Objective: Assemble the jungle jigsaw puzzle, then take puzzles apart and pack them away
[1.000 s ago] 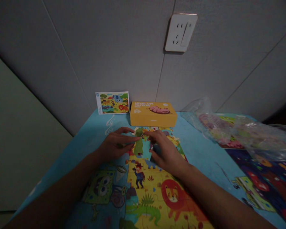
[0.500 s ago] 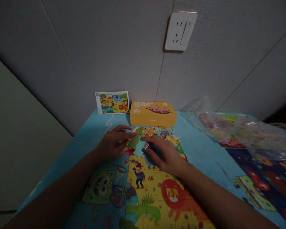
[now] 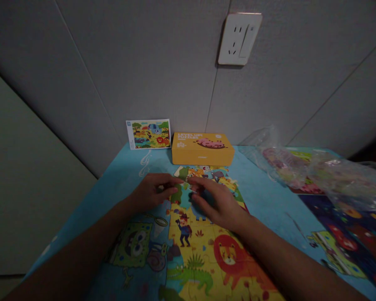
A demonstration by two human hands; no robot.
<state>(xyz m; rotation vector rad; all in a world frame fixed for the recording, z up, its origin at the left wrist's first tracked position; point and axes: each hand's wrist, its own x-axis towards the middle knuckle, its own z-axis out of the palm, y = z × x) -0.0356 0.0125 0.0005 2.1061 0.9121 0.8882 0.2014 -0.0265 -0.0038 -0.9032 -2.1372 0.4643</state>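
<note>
On the table, a partly joined jigsaw puzzle [image 3: 203, 251] shows a lion, a crocodile and a person in a hat. Over its upper part, my right hand [image 3: 217, 202] pinches a small puzzle piece [image 3: 193, 190], mostly hidden by the fingers. From the left side, my left hand [image 3: 153, 192] reaches in with bent fingers, its index fingertip close to the right fingertips. Its thumb stays apart from the index finger. Whether the left fingertip touches the piece, I cannot tell.
A yellow puzzle box [image 3: 202, 155] lies behind the puzzle, against the wall. Left of it leans a picture card [image 3: 148, 133]. Crumpled clear plastic [image 3: 338, 175] covers part of a dark picture sheet [image 3: 347, 225] at right. A wall socket [image 3: 240, 39] is above.
My left fingers have drawn in from a spread pose, bringing the index fingertip close to my right hand. The right hand stays in nearly the same place.
</note>
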